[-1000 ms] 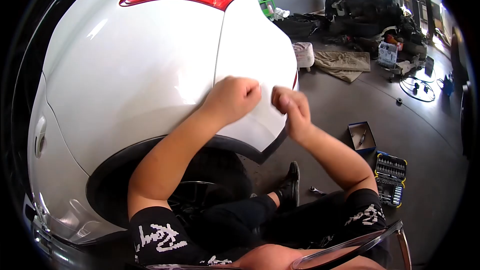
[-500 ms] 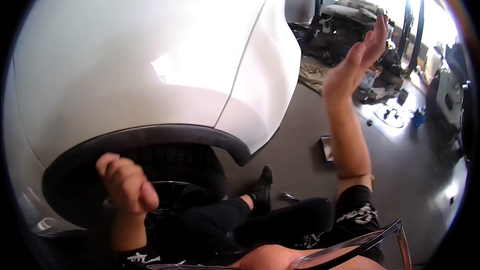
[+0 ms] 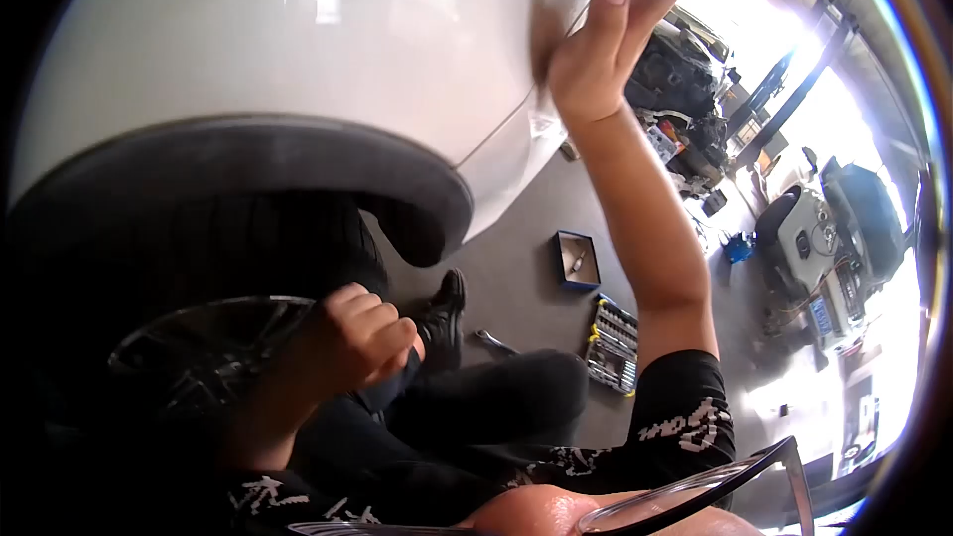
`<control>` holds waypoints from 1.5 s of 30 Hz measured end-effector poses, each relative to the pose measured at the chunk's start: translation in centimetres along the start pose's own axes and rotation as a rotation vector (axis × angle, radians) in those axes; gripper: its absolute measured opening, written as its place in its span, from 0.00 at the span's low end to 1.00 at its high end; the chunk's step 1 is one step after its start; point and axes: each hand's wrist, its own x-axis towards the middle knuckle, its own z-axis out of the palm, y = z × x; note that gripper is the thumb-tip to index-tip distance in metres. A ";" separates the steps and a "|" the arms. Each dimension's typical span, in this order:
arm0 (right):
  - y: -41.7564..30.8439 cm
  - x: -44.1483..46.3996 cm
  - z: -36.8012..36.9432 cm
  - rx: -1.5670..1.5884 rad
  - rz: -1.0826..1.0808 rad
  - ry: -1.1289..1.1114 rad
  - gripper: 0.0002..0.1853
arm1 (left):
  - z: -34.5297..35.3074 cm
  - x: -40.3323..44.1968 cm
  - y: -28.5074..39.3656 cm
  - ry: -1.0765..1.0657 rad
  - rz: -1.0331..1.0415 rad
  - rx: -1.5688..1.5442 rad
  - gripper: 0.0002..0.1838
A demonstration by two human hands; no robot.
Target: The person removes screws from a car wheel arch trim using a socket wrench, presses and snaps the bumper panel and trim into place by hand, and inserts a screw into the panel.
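Observation:
Beside the white car's rear wheel arch [image 3: 248,154], my left hand [image 3: 372,333] is closed in a loose fist, in front of the dark tyre and above my knee. Nothing sticks out of the fist. My right hand [image 3: 617,40] is raised at the car's rear corner with its fingers stretched out and nothing in it. Its palm side is at the white body panel [image 3: 417,40]; whether it presses on it I cannot tell. The wheel rim [image 3: 213,347] shows dimly in the shade below the arch.
A ratchet-like wrench [image 3: 494,341] lies on the floor by my shoe [image 3: 444,313]. Farther right are an open box [image 3: 578,260] with a small tool inside and a socket set case [image 3: 612,345]. Dismantled car parts [image 3: 685,79] stand behind.
My view has turned and come closer to the wheel. The left fist has moved right, off the wheel arch toward my knee. My right hand has moved left to the car's corner.

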 end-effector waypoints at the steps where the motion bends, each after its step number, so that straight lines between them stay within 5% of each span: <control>1: 0.1 -0.2 -1.0 -0.084 -0.075 -0.051 0.32 | 0.6 -1.0 -0.1 -0.040 -0.054 -0.024 0.04; 4: -3.1 0.2 -2.7 -0.219 -0.041 -0.079 0.30 | 1.0 -7.2 -0.6 -0.071 -0.356 -0.131 0.04; 8: -5.9 -1.3 1.3 -0.134 -0.137 -0.131 0.39 | 1.2 -10.2 -0.5 -0.083 -0.651 -0.206 0.05; 13: -6.0 -1.8 2.0 0.052 -0.007 -0.048 0.32 | 8.6 -10.8 -2.8 -0.121 -0.579 -0.307 0.06; 15: -6.1 -2.0 1.7 0.036 -0.030 -0.095 0.29 | 10.9 -13.4 -2.2 -0.460 -0.590 -0.020 0.16; 17: -7.5 -3.8 -0.4 0.016 0.002 -0.108 0.29 | 9.6 -15.1 -0.1 -0.524 -0.514 0.077 0.19; 21: -13.8 -11.7 -6.0 -0.018 0.227 -0.040 0.37 | 9.9 -17.5 1.2 -0.275 -0.738 -0.193 0.17; 27: -12.2 -20.0 -2.6 0.084 0.532 -0.057 0.43 | 11.6 -14.1 -1.1 -0.369 -0.682 -0.119 0.18; 32: -12.2 -19.3 -6.0 0.004 0.452 -0.349 0.40 | 10.5 -9.3 0.3 -0.244 -0.539 -0.297 0.15; 37: -15.7 -27.4 -14.6 0.094 0.760 -0.636 0.25 | 13.1 -2.9 5.0 -0.222 -0.454 -0.514 0.09; 40: -18.5 -40.8 -20.7 0.033 1.254 -1.202 0.19 | 15.9 0.2 7.0 -0.389 -0.023 -0.246 0.16; 43: -20.6 -48.3 -26.8 -0.109 1.374 -1.851 0.24 | 17.6 4.9 8.1 -0.586 0.296 -0.075 0.22; 45: -20.9 -50.1 -27.7 -0.008 1.520 -2.079 0.26 | 19.1 7.3 7.2 -0.758 0.352 0.000 0.22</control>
